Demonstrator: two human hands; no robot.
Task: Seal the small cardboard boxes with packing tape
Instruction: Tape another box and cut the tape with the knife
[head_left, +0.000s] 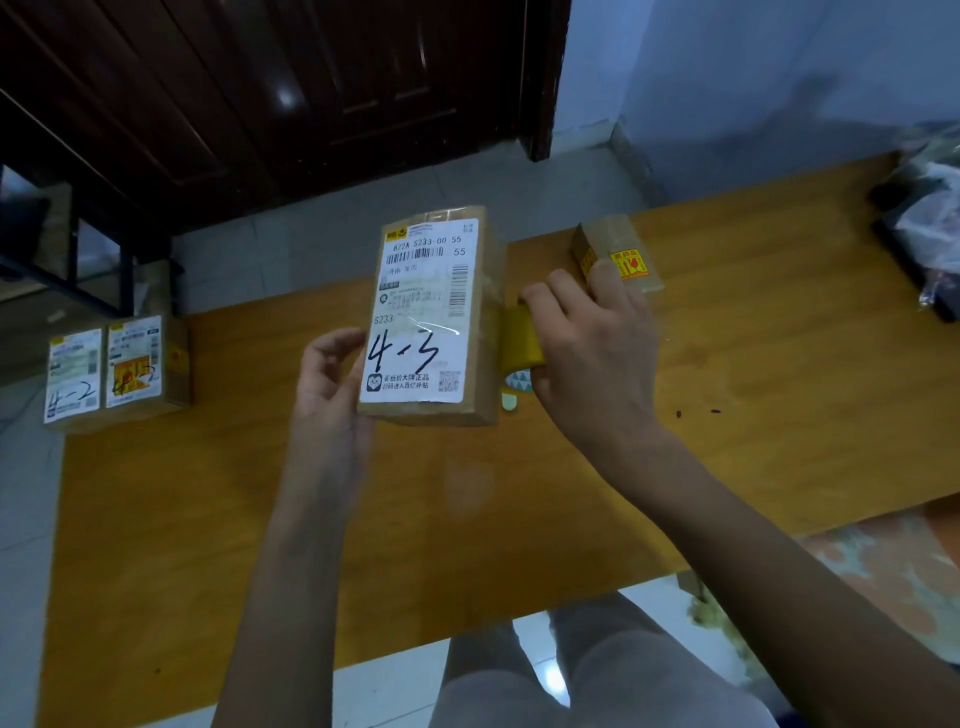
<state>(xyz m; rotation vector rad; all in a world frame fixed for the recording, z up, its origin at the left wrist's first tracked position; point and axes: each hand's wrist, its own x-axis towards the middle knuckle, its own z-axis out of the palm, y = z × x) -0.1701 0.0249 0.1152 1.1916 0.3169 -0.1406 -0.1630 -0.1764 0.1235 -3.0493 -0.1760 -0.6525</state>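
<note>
A small cardboard box (431, 312) with a white shipping label marked "4-3" is held above the wooden table (260, 519). My left hand (327, 384) supports its left side and underside, fingers curled at the edge. To the box's right, my right hand (592, 343) grips a roll of yellowish packing tape (522, 338), which touches the box's right side. Two labelled boxes (117, 371) stand together at the table's left edge. Another small box (615, 252) with red-yellow stickers lies behind my right hand.
A dark plastic-wrapped bundle (924, 223) sits at the table's far right. A dark wooden door (311, 93) and tiled floor lie beyond the table. My knees show below the near table edge.
</note>
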